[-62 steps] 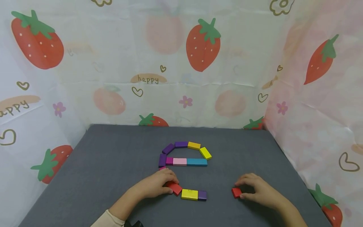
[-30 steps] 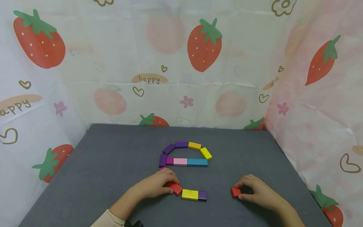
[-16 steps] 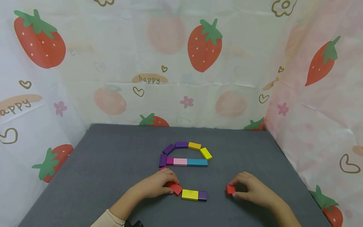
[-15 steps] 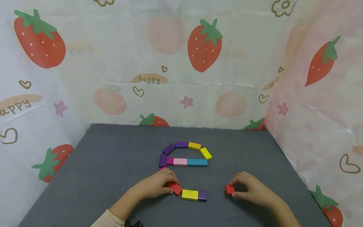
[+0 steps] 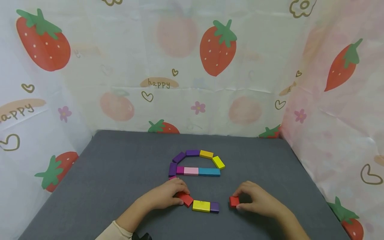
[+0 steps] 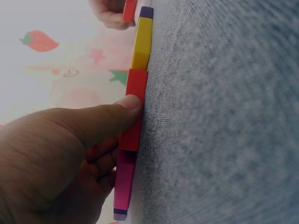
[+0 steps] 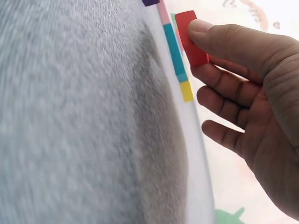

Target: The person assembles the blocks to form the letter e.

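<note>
My left hand (image 5: 163, 196) pinches a red block (image 5: 186, 199) on the dark grey cloth; in the left wrist view my thumb lies on that red block (image 6: 135, 84). One corner of it meets a yellow block (image 5: 201, 206), with a short purple block (image 5: 214, 207) at its right end. My right hand (image 5: 259, 200) pinches a smaller red block (image 5: 234, 201) between thumb and fingertips, a gap away from the purple one. In the right wrist view this red block (image 7: 190, 39) appears slightly above the cloth. A magenta block (image 6: 124, 182) is partly hidden behind my left hand in the head view.
Behind my hands, purple blocks (image 5: 172, 169), an orange block (image 5: 206, 154) and a yellow block (image 5: 218, 162) form an arc. A magenta, a pink (image 5: 191, 171) and a blue block (image 5: 209, 172) make a straight row below it. Strawberry-print sheets (image 5: 252, 63) surround the grey table (image 5: 126, 160).
My right hand has moved left with the small red block, bringing it closer to the short purple block. My left hand stays on its red block.
</note>
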`<state>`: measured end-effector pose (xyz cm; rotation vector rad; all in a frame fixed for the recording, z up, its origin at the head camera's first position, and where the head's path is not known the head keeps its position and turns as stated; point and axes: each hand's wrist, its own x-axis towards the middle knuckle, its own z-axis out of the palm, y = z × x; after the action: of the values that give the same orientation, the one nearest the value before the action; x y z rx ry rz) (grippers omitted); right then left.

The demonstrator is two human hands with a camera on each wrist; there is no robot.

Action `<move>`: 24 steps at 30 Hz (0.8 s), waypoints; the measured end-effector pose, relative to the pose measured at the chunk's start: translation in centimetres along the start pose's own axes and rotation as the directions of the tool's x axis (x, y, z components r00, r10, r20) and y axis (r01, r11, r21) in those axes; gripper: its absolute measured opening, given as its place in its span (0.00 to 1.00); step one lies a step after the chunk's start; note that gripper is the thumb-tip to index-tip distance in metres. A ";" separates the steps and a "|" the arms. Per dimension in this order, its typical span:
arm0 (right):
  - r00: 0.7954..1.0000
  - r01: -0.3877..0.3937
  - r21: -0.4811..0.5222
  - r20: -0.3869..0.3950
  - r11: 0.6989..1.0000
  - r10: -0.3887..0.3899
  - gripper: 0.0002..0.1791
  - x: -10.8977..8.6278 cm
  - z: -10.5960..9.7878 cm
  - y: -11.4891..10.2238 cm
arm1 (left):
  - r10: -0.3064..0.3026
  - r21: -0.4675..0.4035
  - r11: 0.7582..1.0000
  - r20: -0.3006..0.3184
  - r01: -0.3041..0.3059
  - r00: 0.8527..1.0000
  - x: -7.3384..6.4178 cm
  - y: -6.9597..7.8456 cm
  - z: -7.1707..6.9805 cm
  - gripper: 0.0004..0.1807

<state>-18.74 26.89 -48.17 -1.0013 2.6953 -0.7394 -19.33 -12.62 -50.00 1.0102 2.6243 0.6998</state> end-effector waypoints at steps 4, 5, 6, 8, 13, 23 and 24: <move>1.000 0.027 0.021 0.005 0.999 -0.027 0.14 0.5 0.4 -0.2 | 0.004 0.002 1.000 -0.004 -0.004 1.000 0.0 0.0 0.0 0.15; 0.999 0.033 0.025 0.007 0.999 -0.033 0.14 0.6 0.6 -0.2 | 0.005 0.002 1.000 -0.005 -0.005 1.000 0.0 0.0 0.1 0.15; 0.999 0.036 0.029 0.011 0.999 -0.036 0.14 0.7 0.7 -0.3 | 0.006 0.001 1.000 -0.006 -0.006 1.000 0.0 0.0 0.1 0.15; 0.999 0.038 0.034 0.019 0.999 -0.039 0.14 0.9 0.9 -0.3 | 0.008 0.002 1.000 -0.007 -0.008 1.000 0.0 0.0 0.1 0.15; 0.998 0.045 0.051 0.034 0.998 -0.047 0.14 1.3 1.2 -0.6 | 0.008 0.005 1.000 -0.006 -0.008 1.000 0.0 0.0 -0.1 0.15; 0.995 0.035 0.090 0.088 0.995 -0.043 0.15 1.6 1.8 -0.4 | 0.006 -0.006 1.000 0.002 -0.006 1.000 0.0 0.0 -0.1 0.15; 0.995 0.038 0.088 0.090 0.995 -0.045 0.15 1.6 1.9 -0.4 | 0.007 -0.007 1.000 0.002 -0.007 1.000 0.0 0.0 -0.1 0.15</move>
<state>-19.16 24.85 -49.61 -1.0470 2.5488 -0.7899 -19.34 -12.61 -49.93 1.0180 2.6162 0.7080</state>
